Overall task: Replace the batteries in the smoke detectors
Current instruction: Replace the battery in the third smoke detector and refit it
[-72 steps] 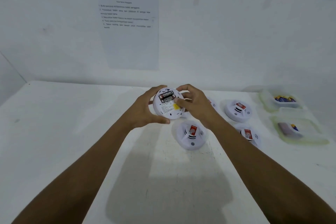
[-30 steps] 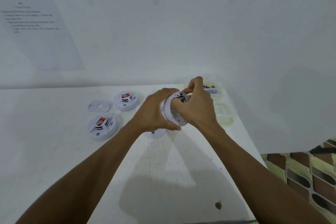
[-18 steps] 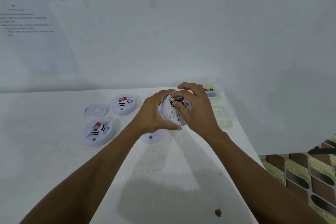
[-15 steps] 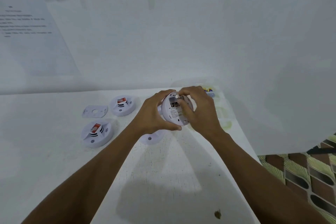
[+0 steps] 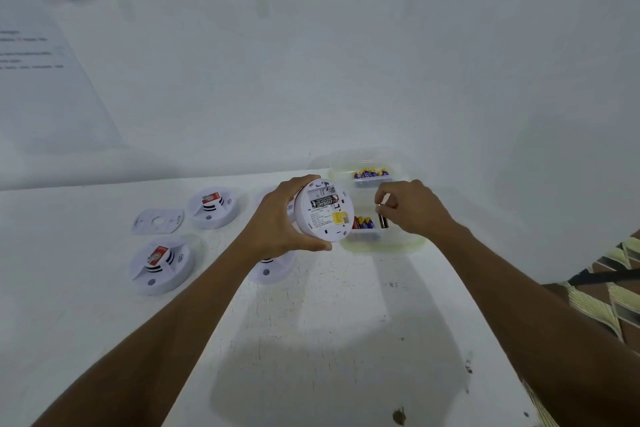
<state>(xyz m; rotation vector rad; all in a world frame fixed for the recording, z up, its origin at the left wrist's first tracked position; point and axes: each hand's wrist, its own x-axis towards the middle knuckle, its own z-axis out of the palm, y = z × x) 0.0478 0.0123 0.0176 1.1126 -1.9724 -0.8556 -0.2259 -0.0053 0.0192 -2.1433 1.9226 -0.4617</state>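
Note:
My left hand (image 5: pixel 277 222) grips a round white smoke detector (image 5: pixel 323 211) above the table, its back turned toward me. The open battery bay holds one black battery (image 5: pixel 323 202), and the slot above it is bare. My right hand (image 5: pixel 412 206) pinches a second black battery (image 5: pixel 382 218) over the near clear container (image 5: pixel 384 243), which holds several batteries. A far clear container (image 5: pixel 370 172) holds more blue and yellow batteries.
Two white detectors (image 5: pixel 214 206) (image 5: pixel 160 263) with red tags sit face up at the left, and a third (image 5: pixel 270 270) lies under my left wrist. A loose white mounting plate (image 5: pixel 157 221) lies beside them. The table edge (image 5: pixel 498 357) drops off at the right.
My right hand has drawn one black battery out of the detector and moved right, over the near container. My left hand still grips the detector, now with an empty slot showing.

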